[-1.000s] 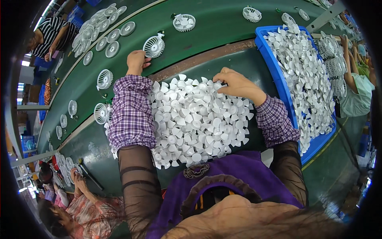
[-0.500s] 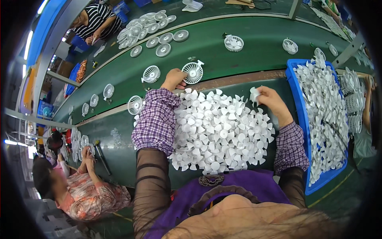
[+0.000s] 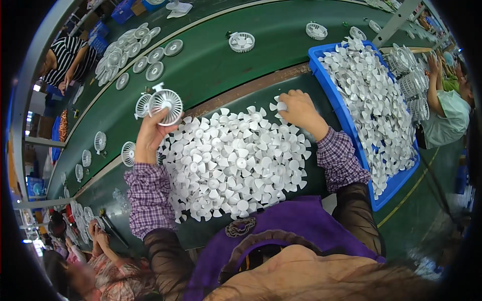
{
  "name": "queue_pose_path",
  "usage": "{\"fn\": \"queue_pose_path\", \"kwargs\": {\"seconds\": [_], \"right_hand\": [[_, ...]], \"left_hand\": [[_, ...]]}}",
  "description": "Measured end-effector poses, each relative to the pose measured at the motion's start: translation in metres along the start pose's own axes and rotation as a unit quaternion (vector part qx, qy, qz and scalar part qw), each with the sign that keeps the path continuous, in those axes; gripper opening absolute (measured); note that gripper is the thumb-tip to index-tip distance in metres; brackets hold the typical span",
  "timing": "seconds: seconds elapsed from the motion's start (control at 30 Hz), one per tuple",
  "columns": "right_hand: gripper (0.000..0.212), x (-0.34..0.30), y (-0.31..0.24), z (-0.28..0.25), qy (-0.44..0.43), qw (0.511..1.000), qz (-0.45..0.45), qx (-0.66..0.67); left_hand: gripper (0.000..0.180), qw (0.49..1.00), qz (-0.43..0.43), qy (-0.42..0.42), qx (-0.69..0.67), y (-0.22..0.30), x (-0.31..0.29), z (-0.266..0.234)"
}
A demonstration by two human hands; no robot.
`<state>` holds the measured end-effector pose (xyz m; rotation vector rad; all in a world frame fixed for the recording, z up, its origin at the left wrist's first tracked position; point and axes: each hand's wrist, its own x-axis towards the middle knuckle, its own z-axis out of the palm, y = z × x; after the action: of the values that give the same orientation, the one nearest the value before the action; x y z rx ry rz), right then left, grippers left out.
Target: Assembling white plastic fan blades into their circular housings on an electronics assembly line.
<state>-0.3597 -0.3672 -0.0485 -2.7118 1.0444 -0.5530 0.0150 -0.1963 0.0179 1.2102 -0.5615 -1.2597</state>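
My left hand (image 3: 152, 133) is closed on the rim of a round white fan housing (image 3: 169, 104) with slatted ribs, held up at the belt's near edge. Just behind it, another fan housing (image 3: 143, 106) rests on the green belt. Beyond the upper right of a broad heap of white fan blades (image 3: 236, 163), my right hand (image 3: 299, 113) pinches a single white fan blade (image 3: 277, 106); part of that blade is covered by the fingers.
To the right stands a blue crate (image 3: 337, 108) full of fan blades. Several housings lie along the green belt (image 3: 211, 65), one of them (image 3: 242, 42) at its far side. People work at the left and right, beside stacked housings (image 3: 414, 85).
The view has swung to the right. My left hand has raised the fan housing off the belt and tilted it. My right hand keeps its fan blade, now turned lower in the fingers.
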Motion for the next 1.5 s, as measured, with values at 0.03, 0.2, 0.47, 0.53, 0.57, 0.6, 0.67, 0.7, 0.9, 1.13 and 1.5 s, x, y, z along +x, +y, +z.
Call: {"fn": "queue_pose_path", "kwargs": {"seconds": [0.03,0.2,0.47,0.53,0.57,0.6,0.67,0.7,0.9,1.13,1.5], "right_hand": [[0.026,-0.001,0.0,0.004,-0.016,0.999,0.004,-0.045],[0.034,0.003,-0.014,-0.004,-0.015,0.998,0.01,-0.053],[0.032,0.021,-0.121,-0.057,0.157,0.955,-0.198,0.155],[0.034,0.023,-0.13,-0.049,0.152,0.953,-0.211,0.157],[0.035,0.023,-0.133,-0.045,0.152,0.955,-0.21,0.142],[0.035,0.023,-0.135,-0.04,0.151,0.958,-0.209,0.127],[0.037,0.021,-0.138,-0.035,0.145,0.956,-0.214,0.135],[0.036,0.021,-0.139,-0.033,0.158,0.956,-0.215,0.124],[0.036,0.02,-0.138,-0.03,0.163,0.947,-0.184,0.209],[0.044,0.023,-0.118,-0.022,-0.114,0.873,-0.02,0.474],[0.041,0.03,-0.127,0.003,-0.063,0.844,-0.048,0.53]], "left_hand": [[0.035,1.0,-0.018,0.004,0.008,-0.002,-0.003,0.004],[0.033,0.997,-0.021,0.029,0.061,-0.018,-0.025,0.047],[0.05,0.996,0.012,-0.032,0.083,-0.036,-0.045,0.11],[0.051,0.996,0.025,-0.053,0.067,-0.039,-0.048,0.117],[0.051,0.994,0.035,-0.059,0.082,-0.043,-0.047,0.116],[0.052,0.994,0.044,-0.059,0.08,-0.046,-0.048,0.117],[0.051,0.992,0.067,-0.062,0.087,-0.051,-0.05,0.118],[0.051,0.992,0.068,-0.06,0.087,-0.052,-0.05,0.118],[0.036,0.969,0.144,0.01,0.202,-0.052,-0.048,0.115],[0.035,0.98,0.1,-0.022,0.17,-0.049,-0.056,0.112],[0.031,0.976,0.115,-0.001,0.186,-0.056,-0.047,0.095]]}}
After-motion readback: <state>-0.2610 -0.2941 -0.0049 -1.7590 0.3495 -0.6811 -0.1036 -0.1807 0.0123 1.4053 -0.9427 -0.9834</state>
